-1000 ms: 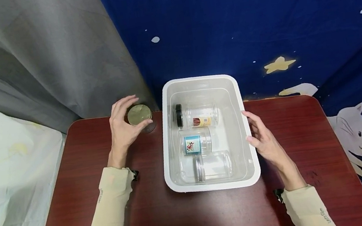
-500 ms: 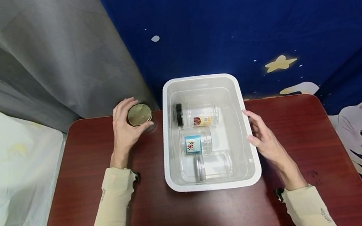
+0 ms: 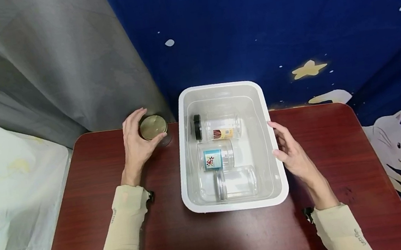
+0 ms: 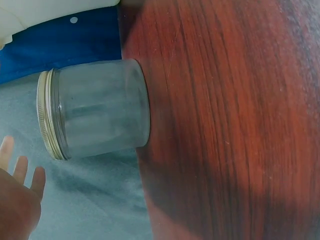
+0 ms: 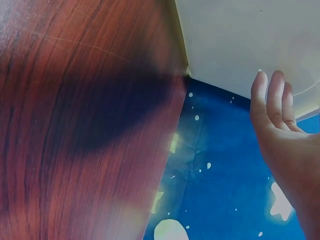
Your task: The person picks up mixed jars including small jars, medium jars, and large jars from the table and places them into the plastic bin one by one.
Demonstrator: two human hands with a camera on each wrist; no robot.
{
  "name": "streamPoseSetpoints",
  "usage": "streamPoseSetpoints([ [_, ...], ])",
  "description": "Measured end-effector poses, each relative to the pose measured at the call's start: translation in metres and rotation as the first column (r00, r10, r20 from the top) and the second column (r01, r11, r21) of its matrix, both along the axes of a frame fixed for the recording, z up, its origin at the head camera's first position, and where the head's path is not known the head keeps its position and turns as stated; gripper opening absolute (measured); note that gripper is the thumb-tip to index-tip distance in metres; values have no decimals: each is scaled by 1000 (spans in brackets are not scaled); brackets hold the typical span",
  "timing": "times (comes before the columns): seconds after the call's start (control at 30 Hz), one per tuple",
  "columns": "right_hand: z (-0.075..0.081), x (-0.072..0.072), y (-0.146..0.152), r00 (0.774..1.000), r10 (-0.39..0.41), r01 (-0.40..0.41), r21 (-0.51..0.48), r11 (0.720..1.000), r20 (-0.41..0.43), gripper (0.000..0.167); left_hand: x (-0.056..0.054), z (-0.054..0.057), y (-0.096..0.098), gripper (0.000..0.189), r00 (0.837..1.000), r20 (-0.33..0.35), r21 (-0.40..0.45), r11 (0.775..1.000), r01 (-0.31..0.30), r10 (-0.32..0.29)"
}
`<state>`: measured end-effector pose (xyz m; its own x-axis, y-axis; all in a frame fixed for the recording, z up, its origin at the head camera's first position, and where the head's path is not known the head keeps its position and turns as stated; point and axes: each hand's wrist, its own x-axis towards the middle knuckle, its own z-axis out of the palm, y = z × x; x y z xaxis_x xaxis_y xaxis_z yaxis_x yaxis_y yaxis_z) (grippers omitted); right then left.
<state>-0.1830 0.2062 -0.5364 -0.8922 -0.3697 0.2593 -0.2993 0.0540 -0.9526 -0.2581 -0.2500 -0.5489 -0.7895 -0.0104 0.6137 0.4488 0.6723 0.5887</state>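
A clear jar with a gold lid (image 3: 153, 127) stands upright near the table's back edge. Around its lid curves my left hand (image 3: 135, 144), thumb in front and fingers behind. In the left wrist view, the fingers (image 4: 21, 170) are apart from the jar (image 4: 102, 107); the thumb is not seen there. My right hand (image 3: 294, 156) rests its fingertips on the right side of a white plastic bin (image 3: 236, 206), fingers fairly straight in the right wrist view. Inside the bin lie a black-lidded jar (image 3: 220, 125), a blue-labelled jar (image 3: 217, 156) and another clear jar (image 3: 237, 183).
The dark red wooden table (image 3: 217, 246) carries the bin at its middle. A grey curtain (image 3: 95, 63) and a blue starry curtain (image 3: 247, 20) hang right behind the back edge. White cloth (image 3: 9, 190) hangs at the left.
My left fingers and thumb drew in closer around the gold-lidded jar, then eased slightly away from the lid. The jar, bin and right hand stay about where they were.
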Motion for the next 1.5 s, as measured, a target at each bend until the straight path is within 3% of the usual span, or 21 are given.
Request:
streamPoseSetpoints([
  [0.17,-1,-1,1,1000,0,0,-10,1000,-10,65,-2,-1,-1,88,1000,18,15,1000,3,-3],
  [0.47,-1,0,0,1000,1,-1,-6,1000,-4,66,3,-9,-4,76,993,119,40,999,2,-7],
  [0.63,-3,0,-1,1000,6,-6,-5,1000,-14,65,7,-12,-8,75,991,134,50,999,-4,-3],
  [1.0,-1,0,-1,1000,-1,1,-21,1000,0,66,5,-15,-7,75,988,153,64,998,-7,-3],
  [1.5,-2,0,0,1000,-6,6,-4,1000,-19,64,6,-26,-8,69,972,237,81,996,-26,6],
])
